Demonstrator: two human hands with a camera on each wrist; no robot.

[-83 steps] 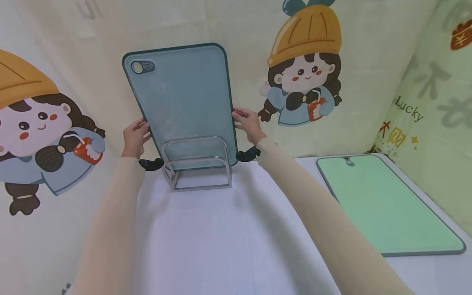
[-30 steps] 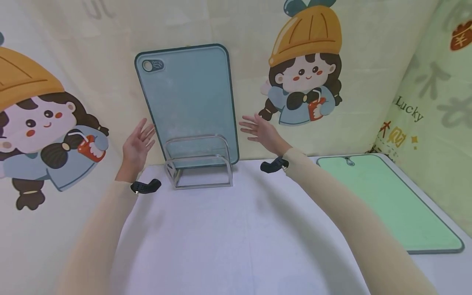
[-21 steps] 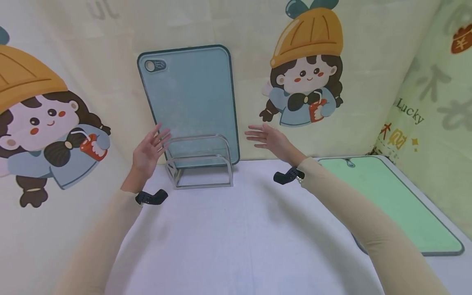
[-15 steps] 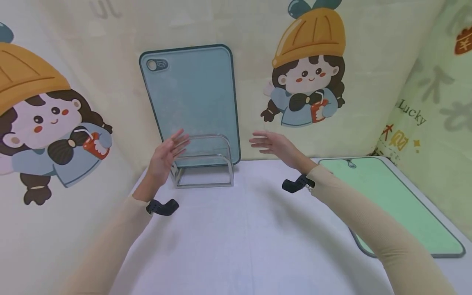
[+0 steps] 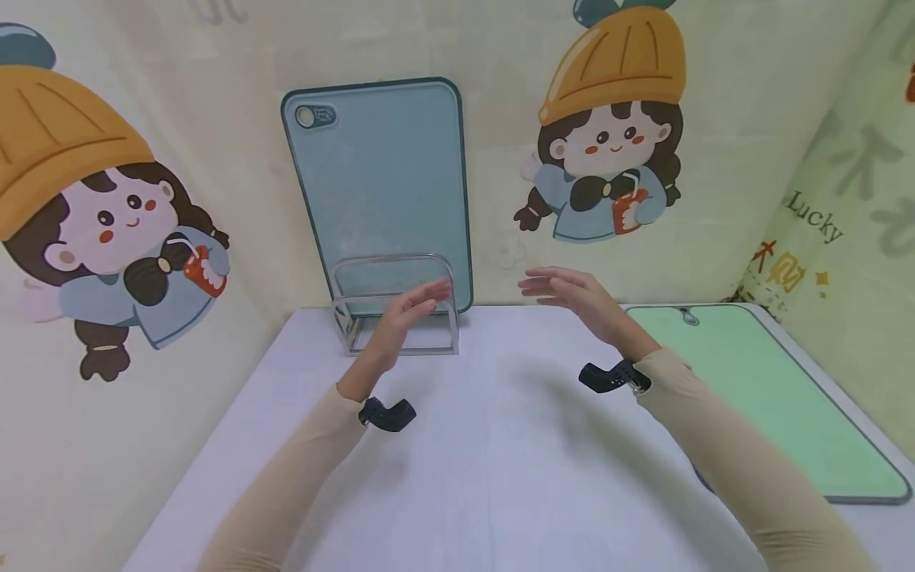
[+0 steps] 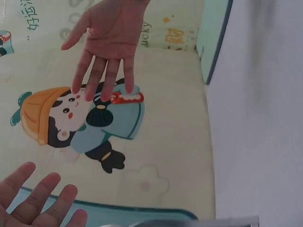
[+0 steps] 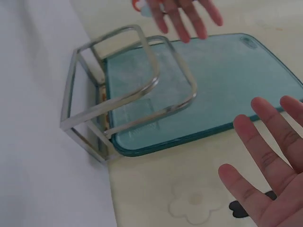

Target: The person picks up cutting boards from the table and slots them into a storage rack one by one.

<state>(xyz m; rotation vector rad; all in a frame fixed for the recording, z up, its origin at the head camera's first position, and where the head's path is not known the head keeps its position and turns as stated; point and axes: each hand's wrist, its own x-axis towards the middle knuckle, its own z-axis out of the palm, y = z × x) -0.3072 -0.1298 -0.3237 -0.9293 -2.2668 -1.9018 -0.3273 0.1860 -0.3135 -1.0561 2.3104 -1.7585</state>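
Note:
A blue cutting board (image 5: pixel 386 183) with a dark rim and a hole near its upper left corner stands in a silver metal rack (image 7: pixel 152 56), leaning back towards the wall. My left hand (image 5: pixel 403 322) is raised in front of the rack and overlaps its right part in the head view. Its fingers are extended and hold nothing. To the right of the rack, my right hand (image 5: pixel 582 302) hovers above the table, also with extended fingers and nothing in it. Both palms face inward. In the right wrist view, the board's lower edge sits between the rack's bars.
A green cutting board (image 5: pixel 758 389) with a grey rim lies flat on the right of the white table (image 5: pixel 486 477); my right forearm hides part of it. Cloth printed with cartoon figures (image 5: pixel 608 151) covers the walls behind and beside the table.
Both hands have let go of the blue board's sides and drawn back towards me. The left hand has since moved right, across the rack. The board stays standing in the rack.

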